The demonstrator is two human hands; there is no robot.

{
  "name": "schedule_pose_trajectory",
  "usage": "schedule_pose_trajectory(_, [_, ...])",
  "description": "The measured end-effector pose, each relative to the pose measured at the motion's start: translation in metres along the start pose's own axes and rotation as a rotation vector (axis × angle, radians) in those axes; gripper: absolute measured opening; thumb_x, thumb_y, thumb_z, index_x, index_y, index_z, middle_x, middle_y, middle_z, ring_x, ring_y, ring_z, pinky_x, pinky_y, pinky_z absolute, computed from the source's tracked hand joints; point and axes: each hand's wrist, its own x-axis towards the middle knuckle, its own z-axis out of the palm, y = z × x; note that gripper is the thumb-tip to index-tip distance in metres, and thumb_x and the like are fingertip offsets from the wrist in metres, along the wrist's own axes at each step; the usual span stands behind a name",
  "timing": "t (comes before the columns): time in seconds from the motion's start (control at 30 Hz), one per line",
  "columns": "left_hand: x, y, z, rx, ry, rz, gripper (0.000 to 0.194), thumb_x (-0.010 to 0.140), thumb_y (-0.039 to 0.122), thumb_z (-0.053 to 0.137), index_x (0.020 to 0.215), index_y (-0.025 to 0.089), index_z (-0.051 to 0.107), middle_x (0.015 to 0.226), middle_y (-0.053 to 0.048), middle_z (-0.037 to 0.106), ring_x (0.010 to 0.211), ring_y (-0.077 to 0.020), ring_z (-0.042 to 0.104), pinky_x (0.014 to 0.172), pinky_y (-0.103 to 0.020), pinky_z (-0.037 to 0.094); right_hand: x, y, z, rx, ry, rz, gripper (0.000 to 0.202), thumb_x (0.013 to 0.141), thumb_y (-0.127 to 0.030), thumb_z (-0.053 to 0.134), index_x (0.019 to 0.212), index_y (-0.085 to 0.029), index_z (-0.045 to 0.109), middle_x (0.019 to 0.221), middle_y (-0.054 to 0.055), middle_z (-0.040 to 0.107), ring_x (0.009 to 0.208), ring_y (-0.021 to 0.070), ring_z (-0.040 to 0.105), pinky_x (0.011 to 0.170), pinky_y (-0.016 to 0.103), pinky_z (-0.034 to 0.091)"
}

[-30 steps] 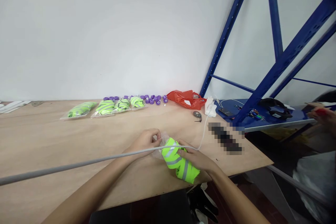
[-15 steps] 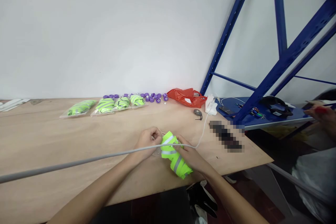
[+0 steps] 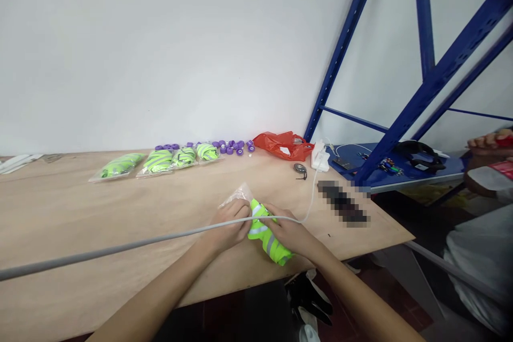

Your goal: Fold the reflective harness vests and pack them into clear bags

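Near the front edge of the table, my right hand (image 3: 292,234) grips a rolled bundle of fluorescent yellow-green reflective fabric (image 3: 277,248) with silver stripes, perhaps a safety vest. My left hand (image 3: 235,210) is closed on a clear plastic bag (image 3: 241,192), which sticks out above the knuckles. The bundle's upper end touches the left fingers; whether it is inside the bag's mouth I cannot tell. A grey cable (image 3: 160,239) crosses in front of both hands.
Several bagged yellow-green bundles (image 3: 158,160) lie along the back left, beside purple rolls (image 3: 230,148). A red plastic bag (image 3: 276,143), white power strip (image 3: 319,157) and dark round object (image 3: 300,168) sit farther right. Blue shelving (image 3: 395,123) stands there; another person's hand (image 3: 487,144) shows beyond.
The clear bag now stands out above my left hand, which has turned and closed over it, moving right against the bundle. At far right, the other person's hand has risen.
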Motion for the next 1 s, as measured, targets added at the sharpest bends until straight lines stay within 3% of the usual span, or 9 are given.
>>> schedule_pose_trajectory(0.13, [-0.004,-0.007,0.0,0.013,-0.035,-0.066,0.01,0.088,0.023,0.051,0.084,0.021,0.059,0.09,-0.007,0.067,0.079,-0.0206,0.064,0.074,-0.032,0.052,0.001,0.0,0.007,0.039,-0.016,0.012,0.04,0.098,-0.028,0.051,0.135,-0.021,0.066,0.124,0.01,0.073,0.107,0.027,0.067,0.093,0.037,0.051])
schedule_pose_trajectory(0.23, [0.007,-0.016,-0.002,0.005,-0.062,-0.162,0.027,0.083,0.014,0.05,0.105,0.018,0.064,0.084,-0.003,0.07,0.068,-0.0166,0.066,0.059,-0.024,0.049,0.002,0.001,0.009,0.022,-0.045,0.029,0.046,0.098,-0.029,0.051,0.142,-0.02,0.061,0.131,0.011,0.071,0.111,0.0271,0.067,0.096,0.039,0.051])
schedule_pose_trajectory(0.4, [0.03,-0.023,-0.006,0.055,-0.109,-0.226,0.02,0.074,0.008,0.052,0.075,0.017,0.07,0.063,0.001,0.067,0.055,-0.0152,0.062,0.051,-0.022,0.04,0.004,0.0,0.004,-0.037,-0.069,0.042,0.05,0.098,-0.034,0.053,0.147,-0.025,0.057,0.138,0.01,0.068,0.12,0.0281,0.065,0.1,0.04,0.05])
schedule_pose_trajectory(0.53, [0.028,-0.014,-0.001,0.13,-0.021,-0.173,0.018,0.079,0.009,0.052,0.074,0.018,0.066,0.072,-0.002,0.067,0.063,-0.0163,0.061,0.061,-0.025,0.041,0.008,-0.005,-0.004,-0.084,-0.141,0.04,0.051,0.098,-0.032,0.05,0.148,-0.023,0.056,0.135,0.01,0.07,0.112,0.0275,0.069,0.093,0.038,0.053])
schedule_pose_trajectory(0.77, [0.015,-0.012,0.001,0.181,0.127,-0.074,0.02,0.093,0.016,0.046,0.087,0.02,0.064,0.083,-0.006,0.064,0.071,-0.0185,0.059,0.065,-0.028,0.04,0.016,-0.019,-0.011,-0.401,-0.133,0.029,0.051,0.1,-0.035,0.046,0.148,-0.021,0.056,0.131,0.013,0.072,0.111,0.0304,0.07,0.093,0.038,0.051])
schedule_pose_trajectory(0.87, [0.007,-0.011,-0.003,0.182,0.179,-0.056,0.019,0.094,0.016,0.045,0.09,0.02,0.063,0.086,-0.006,0.064,0.073,-0.0187,0.059,0.065,-0.028,0.04,0.019,-0.022,-0.007,-0.41,-0.089,-0.011,0.044,0.098,-0.03,0.048,0.137,-0.022,0.066,0.12,0.012,0.076,0.097,0.0274,0.072,0.082,0.034,0.05])
schedule_pose_trajectory(1.0, [-0.009,-0.003,0.003,0.149,0.179,-0.039,0.021,0.096,0.019,0.044,0.086,0.02,0.063,0.083,-0.006,0.063,0.072,-0.0198,0.058,0.064,-0.029,0.041,0.024,-0.01,0.005,-0.043,0.031,0.058,0.021,0.086,-0.032,0.062,0.086,-0.02,0.08,0.078,0.005,0.077,0.067,0.0204,0.064,0.063,0.028,0.043])
